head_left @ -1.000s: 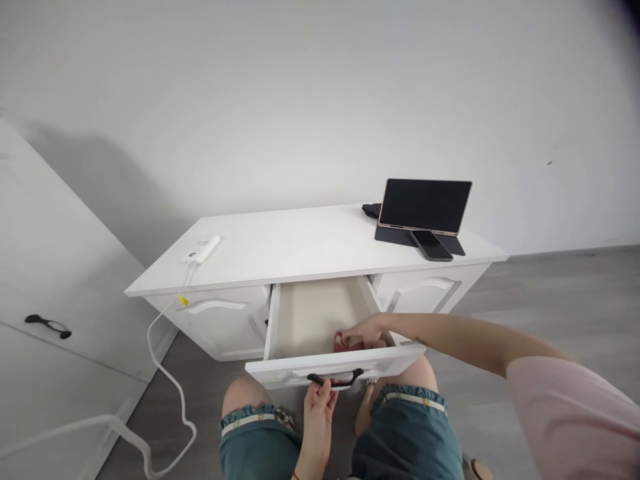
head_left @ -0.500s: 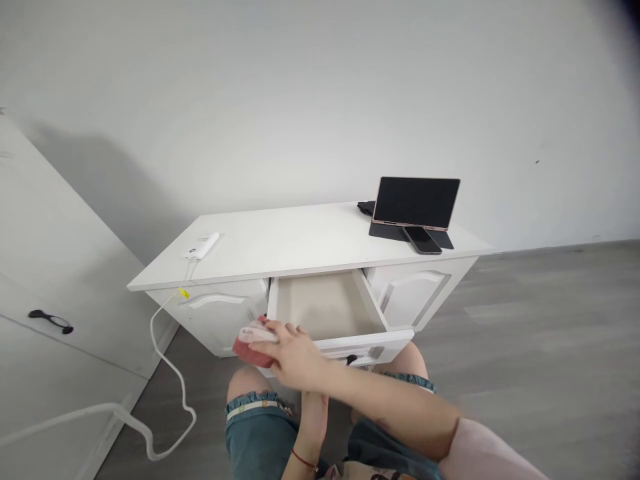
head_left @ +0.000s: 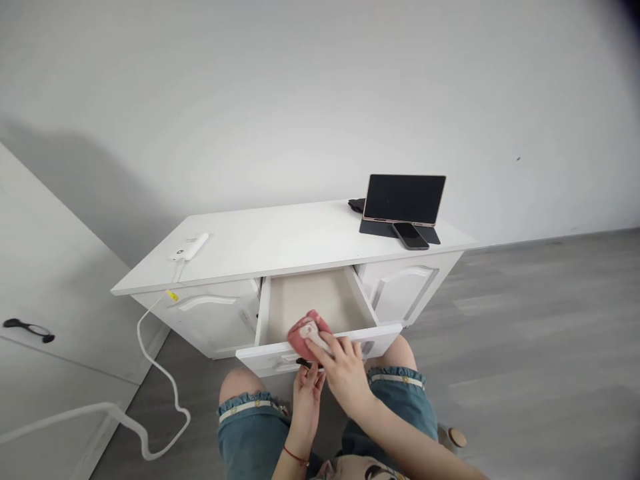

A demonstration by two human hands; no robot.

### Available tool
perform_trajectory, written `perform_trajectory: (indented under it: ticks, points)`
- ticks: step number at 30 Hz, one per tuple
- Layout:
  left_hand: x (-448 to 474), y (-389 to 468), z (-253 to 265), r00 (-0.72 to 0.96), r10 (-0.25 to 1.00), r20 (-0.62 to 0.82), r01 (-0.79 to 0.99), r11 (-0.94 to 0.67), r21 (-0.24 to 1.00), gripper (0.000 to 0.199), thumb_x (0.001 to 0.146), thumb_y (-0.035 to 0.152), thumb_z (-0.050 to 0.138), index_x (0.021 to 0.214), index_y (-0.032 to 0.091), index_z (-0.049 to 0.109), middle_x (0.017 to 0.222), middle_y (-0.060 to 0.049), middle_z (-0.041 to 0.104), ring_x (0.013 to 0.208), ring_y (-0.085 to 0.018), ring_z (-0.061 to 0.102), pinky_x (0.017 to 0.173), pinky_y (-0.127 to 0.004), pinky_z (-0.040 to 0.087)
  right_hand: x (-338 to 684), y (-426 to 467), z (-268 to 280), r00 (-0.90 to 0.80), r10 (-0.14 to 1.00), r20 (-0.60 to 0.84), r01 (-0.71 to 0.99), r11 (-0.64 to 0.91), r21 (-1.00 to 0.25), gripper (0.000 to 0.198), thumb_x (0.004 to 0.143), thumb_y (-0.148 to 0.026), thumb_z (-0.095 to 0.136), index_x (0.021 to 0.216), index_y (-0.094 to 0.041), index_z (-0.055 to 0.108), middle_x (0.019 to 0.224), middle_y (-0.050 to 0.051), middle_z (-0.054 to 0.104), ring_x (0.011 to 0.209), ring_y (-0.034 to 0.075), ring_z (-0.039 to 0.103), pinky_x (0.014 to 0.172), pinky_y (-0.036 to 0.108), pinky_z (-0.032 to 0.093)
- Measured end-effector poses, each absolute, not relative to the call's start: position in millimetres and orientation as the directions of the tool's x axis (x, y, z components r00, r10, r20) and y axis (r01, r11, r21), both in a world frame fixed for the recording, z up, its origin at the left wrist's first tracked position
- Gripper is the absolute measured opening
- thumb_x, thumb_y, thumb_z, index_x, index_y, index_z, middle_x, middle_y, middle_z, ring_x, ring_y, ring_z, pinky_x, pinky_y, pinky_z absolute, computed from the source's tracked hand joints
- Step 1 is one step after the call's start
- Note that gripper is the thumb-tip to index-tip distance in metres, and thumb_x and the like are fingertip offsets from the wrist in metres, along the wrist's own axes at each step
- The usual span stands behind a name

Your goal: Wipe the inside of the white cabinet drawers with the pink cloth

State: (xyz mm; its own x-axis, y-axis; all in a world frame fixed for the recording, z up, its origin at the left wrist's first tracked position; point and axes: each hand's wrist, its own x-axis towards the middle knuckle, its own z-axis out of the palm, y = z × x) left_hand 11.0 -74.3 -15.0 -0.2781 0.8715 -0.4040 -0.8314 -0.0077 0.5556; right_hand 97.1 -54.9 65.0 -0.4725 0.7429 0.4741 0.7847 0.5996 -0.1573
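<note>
A bunched pink cloth [head_left: 296, 340] with a pale patch is in my right hand [head_left: 345, 373], whose fingers press it from above. The cloth lies over the top edge of the pulled-out drawer's front [head_left: 385, 337]. Below it, my left hand [head_left: 307, 399] has its fingertips curled at the black drawer handle [head_left: 302, 363]; the cloth and right hand hide part of the handle. Inside the drawer, the bare beige bottom [head_left: 315, 293] shows.
On the white cabinet top [head_left: 270, 233] stand a tablet [head_left: 405, 199] on its dark cover, a phone [head_left: 411, 237] and a white device [head_left: 193, 247]. A white cable [head_left: 173, 383] hangs at the left, before a wardrobe [head_left: 60, 267]. My knees flank the drawer.
My right hand with the cloth has moved right, from the drawer front's left end to near its middle. My left hand, earlier partly hidden under the right arm, now shows at the handle.
</note>
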Motion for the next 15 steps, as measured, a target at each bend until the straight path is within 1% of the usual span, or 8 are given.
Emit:
perform_trajectory:
  ticks: [2,4,6,10,12,15]
  points:
    - [7.2,-79.3,-14.5,-0.251,0.888,-0.387,-0.814,0.023,0.580,0.018,0.065,0.015,0.080,0.079,0.018,0.069,0.083,-0.002,0.070,0.084,-0.016,0.066,0.081,-0.029,0.053,121.3,-55.7,63.8,-0.395,0.770,0.502,0.836,0.528,-0.152,0.055,0.088,-0.020,0.056,0.138,-0.040,0.046,0.133,0.003,0.055,0.097,0.025,0.046,0.075,0.039,0.036]
    - [4.6,-81.0,-15.0,-0.231,0.899,-0.372,-0.796,0.046,0.604,0.017,0.068,0.020,0.080,0.082,0.018,0.070,0.088,-0.003,0.071,0.089,-0.015,0.066,0.085,-0.029,0.052,143.8,-55.4,63.4,-0.329,0.782,0.529,0.877,0.461,-0.136,0.054,0.087,-0.014,0.054,0.136,-0.038,0.049,0.131,0.004,0.057,0.098,0.025,0.047,0.075,0.038,0.036]
    - [3.8,-80.2,-17.2,-0.225,0.901,-0.370,-0.788,0.055,0.614,0.017,0.068,0.024,0.080,0.080,0.018,0.070,0.090,-0.003,0.072,0.090,-0.015,0.067,0.089,-0.031,0.051,164.6,-53.9,60.7,-0.285,0.779,0.559,0.903,0.413,-0.115,0.052,0.087,-0.013,0.052,0.134,-0.036,0.052,0.127,0.005,0.058,0.099,0.026,0.048,0.075,0.038,0.037]
    - [4.4,-77.7,-23.4,-0.234,0.896,-0.378,-0.790,0.051,0.611,0.019,0.064,0.027,0.083,0.072,0.018,0.069,0.081,-0.002,0.072,0.086,-0.015,0.068,0.091,-0.032,0.050,200.2,-48.0,39.3,-0.198,0.737,0.647,0.933,0.344,-0.107,0.047,0.088,-0.013,0.051,0.131,-0.032,0.054,0.124,0.008,0.057,0.100,0.026,0.050,0.082,0.041,0.042]
    - [4.9,-77.9,-24.7,-0.234,0.890,-0.391,-0.805,0.049,0.592,0.021,0.062,0.027,0.084,0.072,0.017,0.068,0.079,-0.001,0.072,0.085,-0.014,0.068,0.090,-0.031,0.050,212.6,-43.8,21.3,-0.111,0.683,0.722,0.933,0.322,-0.161,0.042,0.089,-0.015,0.051,0.128,-0.028,0.056,0.124,0.010,0.054,0.104,0.027,0.050,0.086,0.043,0.044]
    - [5.9,-79.1,-23.4,-0.221,0.876,-0.428,-0.847,0.045,0.530,0.021,0.060,0.023,0.085,0.070,0.018,0.067,0.077,0.000,0.072,0.083,-0.014,0.069,0.089,-0.031,0.052,221.2,-37.9,-5.2,0.046,0.589,0.807,0.904,0.319,-0.285,0.030,0.088,-0.017,0.052,0.118,-0.020,0.057,0.121,0.013,0.048,0.109,0.027,0.051,0.085,0.044,0.049]
